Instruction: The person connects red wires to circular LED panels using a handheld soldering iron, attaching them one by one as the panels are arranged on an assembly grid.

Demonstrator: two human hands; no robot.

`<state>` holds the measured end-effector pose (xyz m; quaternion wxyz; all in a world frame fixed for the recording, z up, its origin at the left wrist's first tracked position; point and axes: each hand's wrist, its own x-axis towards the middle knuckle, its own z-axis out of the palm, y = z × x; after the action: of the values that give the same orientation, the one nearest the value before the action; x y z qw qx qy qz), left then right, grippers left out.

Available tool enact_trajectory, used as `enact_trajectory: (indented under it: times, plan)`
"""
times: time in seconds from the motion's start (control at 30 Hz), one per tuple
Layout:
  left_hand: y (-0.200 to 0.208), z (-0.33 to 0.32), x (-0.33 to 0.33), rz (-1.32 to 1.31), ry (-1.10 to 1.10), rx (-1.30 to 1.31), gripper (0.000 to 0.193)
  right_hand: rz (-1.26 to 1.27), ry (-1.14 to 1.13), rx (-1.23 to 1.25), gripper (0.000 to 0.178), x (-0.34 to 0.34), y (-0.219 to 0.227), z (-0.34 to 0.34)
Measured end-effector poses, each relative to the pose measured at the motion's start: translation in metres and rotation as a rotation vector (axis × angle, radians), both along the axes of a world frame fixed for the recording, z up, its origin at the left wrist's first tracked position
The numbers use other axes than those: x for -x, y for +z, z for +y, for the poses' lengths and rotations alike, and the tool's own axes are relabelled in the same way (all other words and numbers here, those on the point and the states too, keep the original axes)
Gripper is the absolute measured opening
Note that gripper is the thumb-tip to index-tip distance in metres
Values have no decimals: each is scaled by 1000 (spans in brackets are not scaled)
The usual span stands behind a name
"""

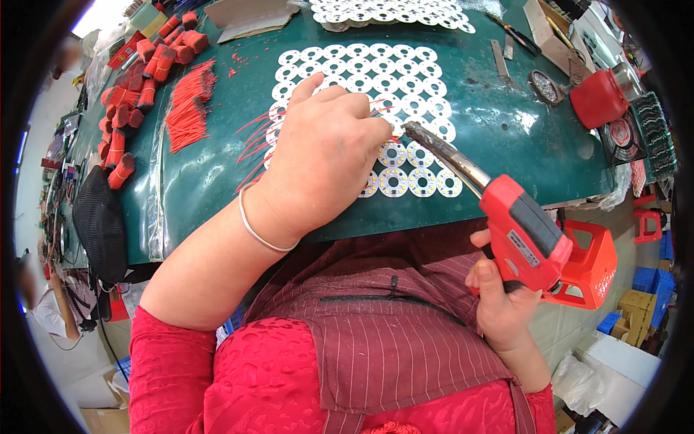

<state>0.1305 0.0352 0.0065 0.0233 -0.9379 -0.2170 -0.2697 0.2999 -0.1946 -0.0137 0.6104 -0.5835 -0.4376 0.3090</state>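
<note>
My left hand (325, 148) is closed around several thin red wires (253, 141), which stick out past its fingers on the left. It hovers over a sheet of round white circuit boards (394, 182) with holes in their middles, hiding part of it. Small yellowish chips show on the nearest rows. In my right hand (500, 300) is a red and black soldering gun (524, 230), gripped by its handle. Its darkened tip (410, 129) points up and left, close to my left fingertips. Whether the tip touches a wire or board, I cannot tell.
Loose red wires (189, 108) and tied red wire bundles (150, 69) lie to the left. More white board sheets (390, 11) sit at the back. To the right are a round tin (545, 87), a red container (600, 100) and pliers (519, 36). A red stool (596, 264) stands below.
</note>
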Motion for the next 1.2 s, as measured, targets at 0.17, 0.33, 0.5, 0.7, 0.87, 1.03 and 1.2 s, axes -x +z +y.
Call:
enact_trajectory:
  times: [0.17,0.33,0.5,0.7,0.87,1.03,1.2]
  plan:
    - [-1,1,0,-10,-12,-4,13,37,7,-7,40,2,0,3]
    - [-1,1,0,-19,-10,-6,13,23,16,-1,41,1,0,4]
    - [-1,2,-1,-26,-18,-9,12,-100,21,84,37,-5,-6,-5]
    - [-2,2,-1,-32,-22,2,11,-68,-36,23,34,1,2,4]
    - [-2,0,0,-27,-15,2,11,-1,-43,-31,40,-1,2,3]
    - [0,-2,1,-46,2,-4,10,2,-25,-41,42,-2,0,1]
    - [17,-10,11,52,84,-24,9,-107,15,-7,43,-5,-1,-4]
